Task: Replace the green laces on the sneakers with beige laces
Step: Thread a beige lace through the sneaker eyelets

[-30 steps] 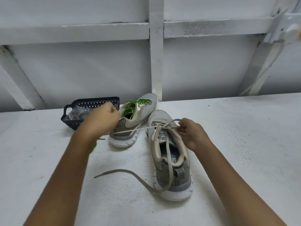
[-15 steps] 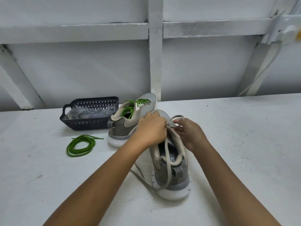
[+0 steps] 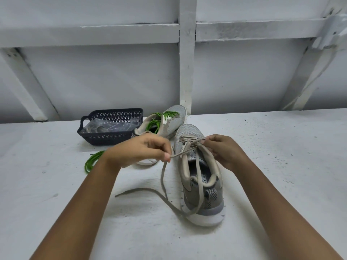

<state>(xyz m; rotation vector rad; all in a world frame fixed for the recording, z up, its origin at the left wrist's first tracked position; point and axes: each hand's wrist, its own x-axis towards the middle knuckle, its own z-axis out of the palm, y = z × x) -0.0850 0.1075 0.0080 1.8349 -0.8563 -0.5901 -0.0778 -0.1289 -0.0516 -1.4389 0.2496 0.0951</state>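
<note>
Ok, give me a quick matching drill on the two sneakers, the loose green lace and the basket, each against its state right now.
Things:
1. near sneaker
2. far sneaker
3. loose green lace
4. basket

States:
A. holds a clear bag
B. beige lace partly threaded
C. laced in green
D. lying on the table

Pairs: 1-B, 2-C, 3-D, 4-A

basket (image 3: 105,137) L of sneakers (image 3: 210,203), lace (image 3: 93,160) before basket
</note>
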